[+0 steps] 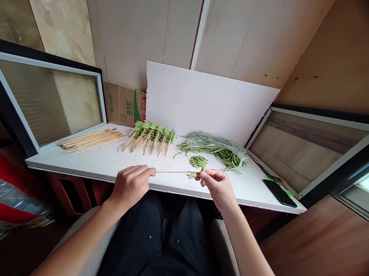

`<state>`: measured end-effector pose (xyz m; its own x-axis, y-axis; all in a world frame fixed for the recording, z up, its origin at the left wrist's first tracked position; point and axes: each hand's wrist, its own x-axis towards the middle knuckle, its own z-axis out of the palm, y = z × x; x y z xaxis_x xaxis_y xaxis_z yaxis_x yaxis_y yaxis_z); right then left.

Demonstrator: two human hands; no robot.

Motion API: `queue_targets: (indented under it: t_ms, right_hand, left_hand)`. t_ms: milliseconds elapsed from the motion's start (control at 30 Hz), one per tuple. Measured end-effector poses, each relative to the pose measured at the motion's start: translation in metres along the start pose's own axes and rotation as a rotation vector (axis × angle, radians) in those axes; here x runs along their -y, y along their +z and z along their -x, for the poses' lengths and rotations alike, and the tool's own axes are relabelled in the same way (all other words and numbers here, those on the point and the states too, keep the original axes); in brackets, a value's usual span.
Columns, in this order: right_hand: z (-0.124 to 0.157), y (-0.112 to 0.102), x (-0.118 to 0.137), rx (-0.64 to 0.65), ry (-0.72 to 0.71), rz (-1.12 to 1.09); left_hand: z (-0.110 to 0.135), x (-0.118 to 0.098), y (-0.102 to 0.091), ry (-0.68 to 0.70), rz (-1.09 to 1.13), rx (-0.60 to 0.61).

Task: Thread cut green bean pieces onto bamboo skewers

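Note:
My left hand (133,183) is closed around one end of a thin wooden skewer (173,171), held level just above the table's front part. At its other end, my right hand (216,185) pinches a short piece of green bean (203,169) between thumb and fingers. Whether the skewer's tip is inside the bean piece I cannot tell. Just behind the right hand lies a small pile of cut bean pieces (198,161). A few more cut pieces (191,176) lie partly behind its fingertips. Stacked bean skewers (154,133) rest farther back, sticks pointing toward me.
Bare skewers (91,140) lie at the left of the white table (157,184). Long green beans in a clear plastic bag (216,149) are at the back right. A black phone (279,193) and scissors (270,175) lie far right. A cardboard box (121,104) stands behind.

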<state>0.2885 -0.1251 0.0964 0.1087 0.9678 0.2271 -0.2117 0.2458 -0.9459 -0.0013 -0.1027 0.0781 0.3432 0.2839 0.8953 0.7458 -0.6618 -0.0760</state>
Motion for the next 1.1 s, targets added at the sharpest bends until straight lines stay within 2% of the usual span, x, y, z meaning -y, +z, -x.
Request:
queue_targets:
  t_ms: [133, 267, 467, 633, 767, 900, 1100]
  right_hand:
    - [0.005, 0.016, -0.009, 0.073, 0.052, -0.015]
    - [0.007, 0.025, -0.015, 0.067, 0.074, -0.057]
    - [0.004, 0.018, -0.015, 0.05, 0.07, -0.042]
    - [0.002, 0.015, -0.015, 0.006, 0.026, -0.055]
    - [0.002, 0.016, -0.015, -0.048, -0.013, -0.04]
    - [0.004, 0.017, -0.018, -0.037, -0.059, 0.041]
    - [0.008, 0.025, -0.021, -0.026, -0.07, 0.105]
  left_hand:
    - [0.002, -0.002, 0.003, -0.02, 0.064, 0.014]
    - [0.002, 0.003, 0.003, -0.068, 0.106, 0.042]
    - [0.003, 0.006, 0.008, -0.125, 0.215, 0.117]
    - [0.004, 0.003, 0.013, -0.16, 0.289, 0.071]
    - [0.008, -0.001, 0.016, -0.117, 0.286, 0.048]
    - [0.01, -0.008, 0.016, -0.043, 0.22, 0.041]
    - [0.008, -0.011, 0.016, -0.066, 0.24, 0.075]
